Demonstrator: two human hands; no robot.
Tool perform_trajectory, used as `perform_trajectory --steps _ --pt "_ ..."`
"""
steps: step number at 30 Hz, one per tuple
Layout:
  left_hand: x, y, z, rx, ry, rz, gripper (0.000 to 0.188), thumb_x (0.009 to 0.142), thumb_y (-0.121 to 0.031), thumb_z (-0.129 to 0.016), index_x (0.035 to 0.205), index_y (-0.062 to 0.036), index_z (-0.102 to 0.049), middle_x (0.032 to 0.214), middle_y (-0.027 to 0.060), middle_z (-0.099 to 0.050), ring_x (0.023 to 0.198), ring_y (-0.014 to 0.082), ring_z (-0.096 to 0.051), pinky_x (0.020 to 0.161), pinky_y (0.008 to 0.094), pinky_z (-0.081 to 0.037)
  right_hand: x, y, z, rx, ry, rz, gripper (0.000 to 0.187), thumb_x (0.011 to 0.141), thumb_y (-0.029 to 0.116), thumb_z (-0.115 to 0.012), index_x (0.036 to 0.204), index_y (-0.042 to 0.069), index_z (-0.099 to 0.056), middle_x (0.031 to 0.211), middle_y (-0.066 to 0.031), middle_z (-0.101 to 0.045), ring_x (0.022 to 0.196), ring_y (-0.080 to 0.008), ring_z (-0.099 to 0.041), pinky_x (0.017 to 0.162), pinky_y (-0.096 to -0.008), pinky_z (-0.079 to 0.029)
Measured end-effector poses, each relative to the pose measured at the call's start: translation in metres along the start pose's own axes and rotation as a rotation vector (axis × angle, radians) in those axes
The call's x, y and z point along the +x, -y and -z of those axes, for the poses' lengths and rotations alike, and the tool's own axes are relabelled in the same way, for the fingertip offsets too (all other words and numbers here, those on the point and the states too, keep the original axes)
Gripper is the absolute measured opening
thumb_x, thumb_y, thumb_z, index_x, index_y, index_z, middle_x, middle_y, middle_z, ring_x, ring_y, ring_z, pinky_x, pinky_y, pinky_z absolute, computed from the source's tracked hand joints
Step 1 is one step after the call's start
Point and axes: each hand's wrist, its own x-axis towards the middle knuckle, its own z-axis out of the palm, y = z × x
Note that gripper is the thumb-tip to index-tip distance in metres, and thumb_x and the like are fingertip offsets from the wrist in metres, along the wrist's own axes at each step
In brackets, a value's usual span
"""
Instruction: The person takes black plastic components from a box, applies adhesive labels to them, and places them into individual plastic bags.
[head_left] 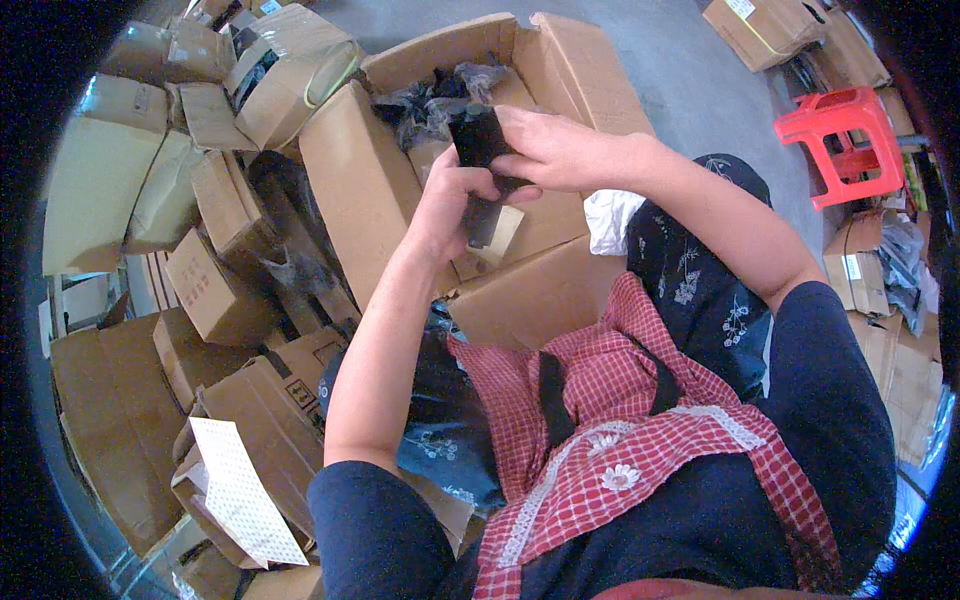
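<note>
Both hands are on a long, flat black piece [478, 138], held tilted above an open cardboard box [590, 85]. Its exact kind I cannot make out. My left hand [448, 205] is closed round its middle, the thumb across the front, and a narrower dark grey end sticks out below. From the right, my right hand [560, 150] grips the piece with bent fingers, which partly hide it. Behind the hands, crumpled dark and clear plastic bags [425, 105] lie in the box. A pale card or paper piece [500, 235] shows beneath my hands.
Cardboard boxes [215, 290] are piled along my left, with a white printed sheet [245, 490] on one. A red plastic stool [843, 145] stands on the grey floor to the right. White cloth [610, 222] lies by my right knee. More cartons [765, 30] stand at the far right.
</note>
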Motion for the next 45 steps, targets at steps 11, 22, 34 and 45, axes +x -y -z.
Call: perform_trajectory --steps 11,22,34,45 --pt "0.002 0.007 0.010 0.180 0.127 0.116 0.063 0.063 0.006 -0.048 0.127 0.0078 -0.044 0.121 0.0191 -0.058 0.111 0.0372 -0.060 0.098 0.0477 -0.052 -0.005 0.009 -0.003 0.254 0.111 -0.330 0.035 0.079 0.015 -0.060 0.112 0.003 -0.060 0.086 -0.0144 -0.066 0.078 -0.0241 -0.063 0.073 -0.0371 -0.051" --pt "0.067 0.113 0.128 1.222 -0.572 0.177 0.040 0.084 -0.016 -0.061 0.118 0.0035 -0.055 0.116 0.0225 -0.062 0.110 0.0327 -0.059 0.092 0.0404 -0.046 -0.014 -0.035 0.132 -0.430 -0.392 -0.538 0.028 0.077 0.010 -0.052 0.101 -0.003 -0.055 0.084 -0.0280 -0.065 0.081 -0.0444 -0.064 0.073 -0.0521 -0.051" --pt "0.228 0.153 0.208 1.730 -0.722 0.133 0.064 0.079 -0.036 -0.071 0.128 -0.0014 -0.049 0.123 0.0215 -0.057 0.119 0.0373 -0.050 0.101 0.0409 -0.043 -0.022 -0.034 0.133 -0.184 -0.236 -0.408 0.026 0.078 0.006 -0.052 0.098 -0.010 -0.056 0.081 -0.0277 -0.065 0.079 -0.0384 -0.067 0.069 -0.0451 -0.054" --pt "0.182 -0.053 0.020 1.749 -0.479 -0.923 0.026 0.092 -0.011 -0.057 0.114 0.0026 -0.060 0.114 0.0119 -0.062 0.098 0.0256 -0.062 0.083 0.0367 -0.052 -0.028 -0.042 0.173 -0.095 -0.283 -0.550 0.027 0.077 0.006 -0.054 0.098 -0.010 -0.056 0.077 -0.0288 -0.064 0.077 -0.0374 -0.067 0.069 -0.0451 -0.054"
